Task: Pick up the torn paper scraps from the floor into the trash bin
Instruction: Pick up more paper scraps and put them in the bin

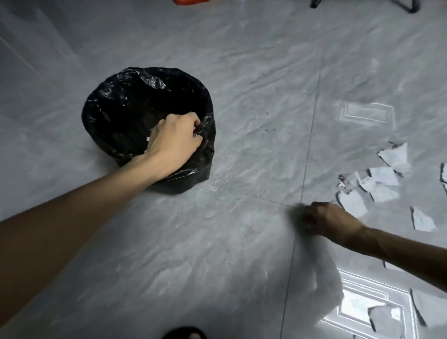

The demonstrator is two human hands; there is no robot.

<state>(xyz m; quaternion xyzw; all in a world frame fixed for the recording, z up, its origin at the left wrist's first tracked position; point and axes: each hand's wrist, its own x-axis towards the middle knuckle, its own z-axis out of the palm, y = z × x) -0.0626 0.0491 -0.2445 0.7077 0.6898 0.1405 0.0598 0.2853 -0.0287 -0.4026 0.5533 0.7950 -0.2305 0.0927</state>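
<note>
A round trash bin (125,106) lined with a black plastic bag stands on the grey floor, left of centre. My left hand (175,140) grips the bag at the bin's near right rim. A small white bit shows just inside the bin by that hand. Several torn white paper scraps (377,184) lie scattered on the floor at the right. My right hand (326,219) hovers low, curled into a blurred fist just left of the scraps; I cannot tell whether it holds any paper. More scraps (387,317) lie at the bottom right.
The floor is glossy grey marble tile with grout lines (312,125) and bright reflections (365,113). An orange object (188,2) and black metal legs (411,7) sit at the top edge. A dark shoe tip (185,333) shows at the bottom.
</note>
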